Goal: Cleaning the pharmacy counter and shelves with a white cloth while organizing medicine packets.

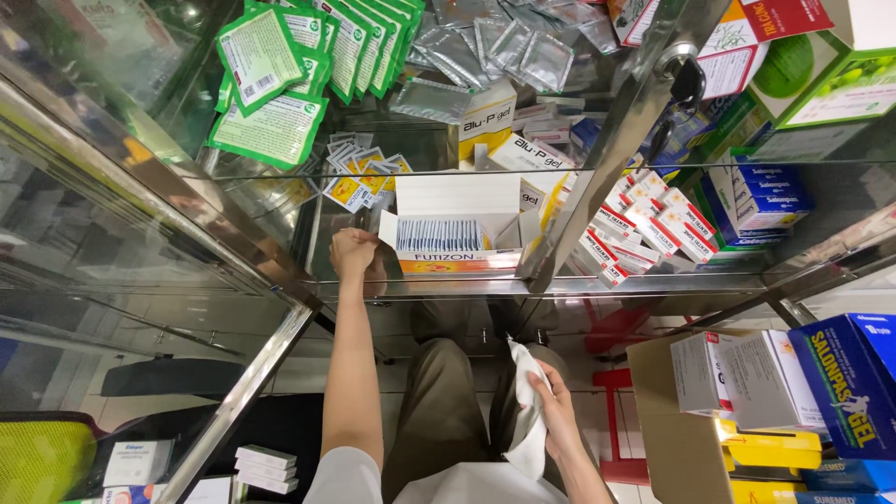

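Note:
My left hand [354, 252] reaches into a glass display cabinet and rests on the shelf [308, 271] beside the left flap of an open white and orange carton [459, 235] filled with a row of small blue packets. Its fingers are curled; what they hold, if anything, is hidden. My right hand [553, 403] hangs low over my lap, gripping a white cloth [528, 420] that droops down.
Green sachets [271, 75] and silver foil sachets [504, 47] lie on the upper shelf. Red and white boxes [635, 229] and blue boxes [761, 196] fill the right compartment. A cardboard box [681, 439] with white and blue cartons stands at right. A red stool [618, 411] is below.

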